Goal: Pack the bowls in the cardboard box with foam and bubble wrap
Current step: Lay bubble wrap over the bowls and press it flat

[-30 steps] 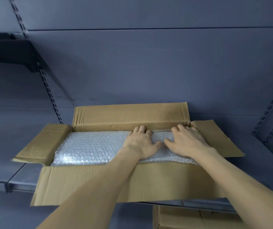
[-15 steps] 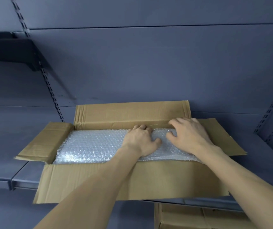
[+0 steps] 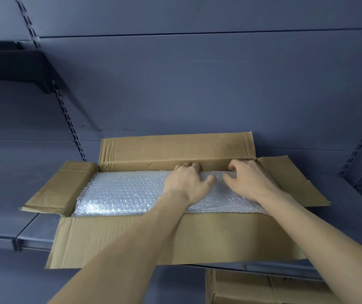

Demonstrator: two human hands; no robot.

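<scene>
Bubble wrap (image 3: 127, 189): a clear sheet lying flat across the open top of the cardboard box, filling it from the left wall to the right; nothing beneath it shows through.
Left fingers (image 3: 189, 166): curled down over the far edge of the sheet, tips tucked where it meets the back wall; whether they pinch the sheet cannot be told.
Left hand (image 3: 188, 183): palm down, pressed flat on the sheet right of the box's middle, thumb spread toward the other hand.
Right fingers (image 3: 233, 165): bent and hooked at the far edge of the sheet, close to the back right corner; a real grasp cannot be told.
Right hand (image 3: 250, 181): palm down on the sheet, just beside the left hand, the thumbs near each other but apart.
Forearms: both bare, crossing over the near flap.
Cardboard box (image 3: 171, 240): brown, all four flaps open; back flap upright against the wall, side flaps spread, near flap hanging down.
Shelf (image 3: 2, 229): grey metal, bearing the box.
Second box (image 3: 241, 288): partly seen below the shelf, lower right.
</scene>
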